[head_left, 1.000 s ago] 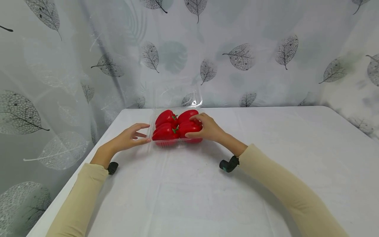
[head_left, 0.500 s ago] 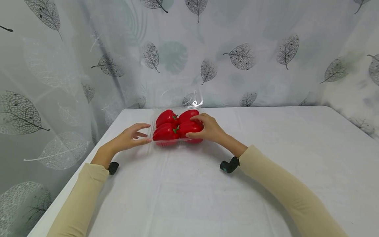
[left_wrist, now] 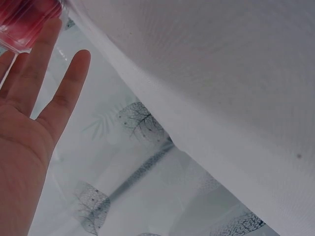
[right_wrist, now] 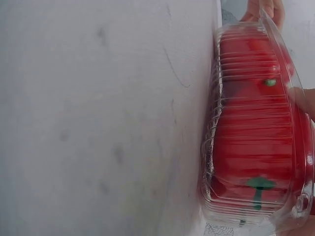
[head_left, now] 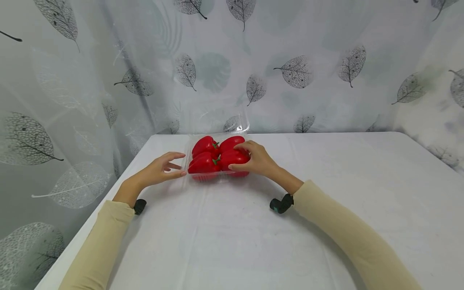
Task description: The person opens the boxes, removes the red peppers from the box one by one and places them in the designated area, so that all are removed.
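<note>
Several red bell peppers with green stems sit in a clear plastic clamshell box, its lid standing up at the back. With thumb and fingers curled over it, my right hand grips the front right bell pepper, which lies in the box. My left hand is at the box's left side, thumb and fingers apart, fingertips right at the rim. In the left wrist view its fingers are spread and loosely straight. The box's ribbed wall fills the right part of the right wrist view.
A white cloth covers the table. Behind and left of it hangs a pale curtain with leaf prints. The box stands near the table's back edge. Each wrist carries a small black camera.
The head view has shifted very slightly. Both hands, the peppers and the box keep their places relative to one another.
</note>
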`<state>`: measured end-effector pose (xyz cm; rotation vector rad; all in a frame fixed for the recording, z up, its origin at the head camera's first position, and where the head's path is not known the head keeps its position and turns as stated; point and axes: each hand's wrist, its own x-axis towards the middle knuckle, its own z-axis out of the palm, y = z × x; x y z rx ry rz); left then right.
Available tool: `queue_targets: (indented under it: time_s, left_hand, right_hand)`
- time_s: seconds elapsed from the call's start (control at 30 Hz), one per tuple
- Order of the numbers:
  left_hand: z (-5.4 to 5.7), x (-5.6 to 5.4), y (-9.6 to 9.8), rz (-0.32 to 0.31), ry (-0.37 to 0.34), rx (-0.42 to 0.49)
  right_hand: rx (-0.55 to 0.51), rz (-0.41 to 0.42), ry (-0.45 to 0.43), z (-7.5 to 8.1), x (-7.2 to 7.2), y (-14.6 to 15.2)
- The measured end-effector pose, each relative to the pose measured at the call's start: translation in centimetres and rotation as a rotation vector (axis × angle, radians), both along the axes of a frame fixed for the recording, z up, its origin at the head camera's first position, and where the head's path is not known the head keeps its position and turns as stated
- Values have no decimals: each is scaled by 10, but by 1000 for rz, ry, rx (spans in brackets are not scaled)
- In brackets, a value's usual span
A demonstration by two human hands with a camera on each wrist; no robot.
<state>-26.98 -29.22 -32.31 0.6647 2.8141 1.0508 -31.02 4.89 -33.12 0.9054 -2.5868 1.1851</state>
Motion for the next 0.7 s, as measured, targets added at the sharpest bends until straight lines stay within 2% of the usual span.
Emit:
queue_targets:
  time_s: [0.43, 0.7]
  left_hand:
    - [2, -1, -1, 1, -6, -9]
    - [0, 0, -1, -4, -5, -3]
  right_hand:
    - [-48, -27, 14, 5, -3, 2]
    - [-79, -29, 18, 1, -3, 2]
